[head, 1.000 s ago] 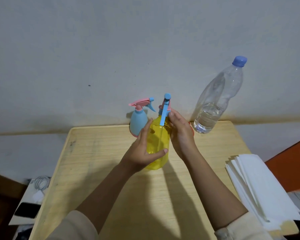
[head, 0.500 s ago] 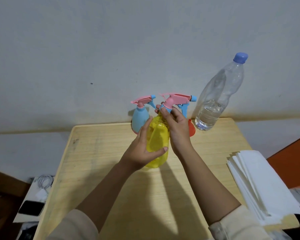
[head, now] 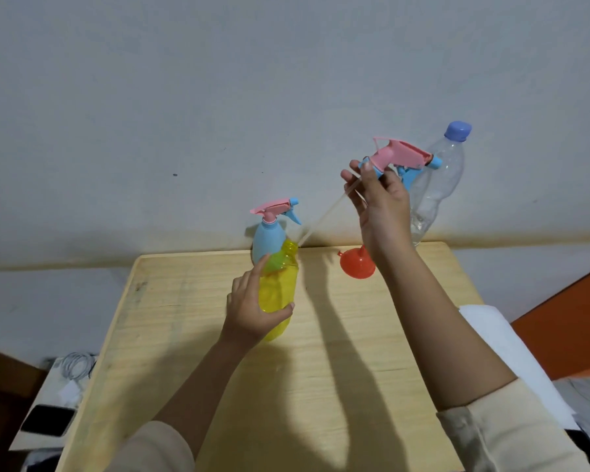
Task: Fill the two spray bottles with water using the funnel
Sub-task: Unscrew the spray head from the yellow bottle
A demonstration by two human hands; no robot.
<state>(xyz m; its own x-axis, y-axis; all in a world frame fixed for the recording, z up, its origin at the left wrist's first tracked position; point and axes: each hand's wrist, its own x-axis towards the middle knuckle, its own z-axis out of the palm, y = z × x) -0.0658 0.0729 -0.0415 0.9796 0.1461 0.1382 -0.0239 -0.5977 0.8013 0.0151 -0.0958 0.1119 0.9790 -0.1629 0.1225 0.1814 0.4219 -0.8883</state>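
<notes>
My left hand grips the yellow spray bottle, which stands upright near the middle of the wooden table with its neck uncovered. My right hand holds the pink and blue spray head lifted up and to the right; the end of its clear dip tube is still at the bottle's neck. Behind the yellow bottle stands the blue spray bottle, its spray head on. A red funnel lies mouth-down on the table. The clear water bottle with a blue cap leans at the wall.
A stack of white paper lies at the table's right edge. To the left, below the table, are a white cable and a dark phone. An orange surface shows on the right. The wall runs directly behind the table.
My right hand has lifted the spray head off the yellow bottle, up and to the right, drawing the tube out. The funnel is now uncovered. My left hand keeps holding the bottle.
</notes>
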